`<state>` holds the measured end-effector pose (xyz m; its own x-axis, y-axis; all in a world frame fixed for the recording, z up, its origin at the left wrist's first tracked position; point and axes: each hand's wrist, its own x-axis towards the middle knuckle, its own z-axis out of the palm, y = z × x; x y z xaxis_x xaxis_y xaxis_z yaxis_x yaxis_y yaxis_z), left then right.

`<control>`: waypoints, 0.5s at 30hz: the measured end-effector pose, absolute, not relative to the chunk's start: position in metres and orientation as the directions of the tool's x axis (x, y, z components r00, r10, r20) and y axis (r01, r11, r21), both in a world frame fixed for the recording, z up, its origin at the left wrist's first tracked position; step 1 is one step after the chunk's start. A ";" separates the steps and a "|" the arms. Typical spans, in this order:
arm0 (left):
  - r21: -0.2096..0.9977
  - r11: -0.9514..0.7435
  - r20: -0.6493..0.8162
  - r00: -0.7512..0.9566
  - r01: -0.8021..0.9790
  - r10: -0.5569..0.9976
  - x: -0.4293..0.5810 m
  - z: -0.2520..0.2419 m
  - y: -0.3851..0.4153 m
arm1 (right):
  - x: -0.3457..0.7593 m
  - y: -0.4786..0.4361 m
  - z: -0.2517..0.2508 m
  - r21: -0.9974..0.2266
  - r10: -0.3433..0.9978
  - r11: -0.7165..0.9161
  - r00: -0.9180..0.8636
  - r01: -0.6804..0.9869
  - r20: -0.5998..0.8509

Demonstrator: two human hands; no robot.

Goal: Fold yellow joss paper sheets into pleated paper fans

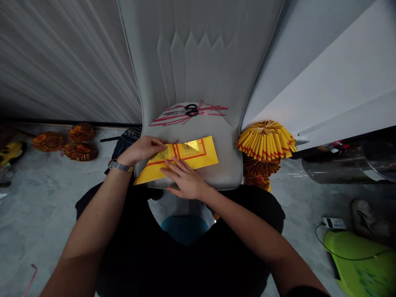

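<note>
Orange-brown paper fans (80, 152) sit on the concrete floor (40, 214) at far left, well apart from the work. Next comes the left hand (141, 150), with a metal-banded wristwatch (120, 166) on its wrist. Its fingers lie together over the sheet's upper left, and whether they pinch the paper cannot be told. The yellow paper sheet (182, 159), printed with red lines and gold foil squares, lies on a grey padded chair (222, 173). Its long axis tilts up to the right, and its lower left corner juts past the seat's edge. The right hand (185, 179) is open, fingers spread flat on the sheet. Black-handled scissors (182, 110) rest on red strips (210, 108) further up the seat, with open padding between them and the sheet. Just beyond the chair's right edge stands a fan of folded yellow-and-red paper (266, 140), with a clear plastic drum (343, 165) further right.
</note>
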<state>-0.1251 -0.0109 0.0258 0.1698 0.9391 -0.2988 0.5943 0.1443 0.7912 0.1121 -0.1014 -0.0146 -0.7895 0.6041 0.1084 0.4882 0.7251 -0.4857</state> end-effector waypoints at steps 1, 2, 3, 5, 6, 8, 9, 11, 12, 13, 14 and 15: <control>0.793 0.157 -0.299 0.151 0.589 0.942 -0.125 0.025 -0.011 | 0.112 -0.102 -0.015 -0.480 0.604 0.727 -0.790 0.491 0.108; 0.792 0.174 -0.302 0.129 0.585 0.945 -0.124 0.025 -0.011 | 0.112 -0.103 -0.016 -0.474 0.603 0.730 -0.791 0.492 0.108; 0.789 0.193 -0.308 0.104 0.583 0.946 -0.122 0.025 -0.011 | 0.112 -0.104 -0.017 -0.469 0.600 0.734 -0.792 0.491 0.109; 0.774 0.235 -0.327 0.054 0.587 0.943 -0.118 0.025 -0.012 | 0.111 -0.104 -0.018 -0.470 0.586 0.745 -0.801 0.473 0.123; 0.768 0.252 -0.335 0.033 0.589 0.942 -0.116 0.025 -0.013 | 0.112 -0.103 -0.018 -0.480 0.579 0.749 -0.803 0.456 0.140; 0.765 0.272 -0.343 0.010 0.584 0.939 -0.113 0.024 -0.014 | 0.117 -0.094 -0.016 -0.516 0.607 0.732 -0.769 0.444 0.199; 0.769 0.272 -0.336 0.005 0.578 0.942 -0.112 0.024 -0.014 | 0.122 -0.087 -0.014 -0.541 0.657 0.701 -0.715 0.465 0.237; 0.783 0.250 -0.306 0.002 0.570 0.952 -0.111 0.022 -0.014 | 0.137 -0.067 -0.011 -0.598 0.815 0.565 -0.498 0.569 0.297; 0.785 0.233 -0.289 0.007 0.574 0.957 -0.112 0.020 -0.014 | 0.147 -0.055 -0.011 -0.628 0.894 0.448 -0.334 0.636 0.300; 0.783 0.216 -0.277 0.016 0.584 0.961 -0.112 0.018 -0.014 | 0.158 -0.043 -0.011 -0.654 0.944 0.322 -0.176 0.684 0.281; 0.778 0.200 -0.270 0.030 0.596 0.962 -0.113 0.016 -0.014 | 0.169 -0.031 -0.012 -0.674 0.968 0.204 -0.046 0.710 0.245; 0.771 0.186 -0.268 0.046 0.609 0.962 -0.114 0.014 -0.013 | 0.179 -0.021 -0.014 -0.692 0.980 0.109 0.041 0.714 0.196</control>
<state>-0.1143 -0.0131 0.0142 0.0458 0.9622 -0.2683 0.6094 0.1859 0.7708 0.1790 -0.0208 -0.0144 0.0413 0.9797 0.1964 0.7138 0.1086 -0.6919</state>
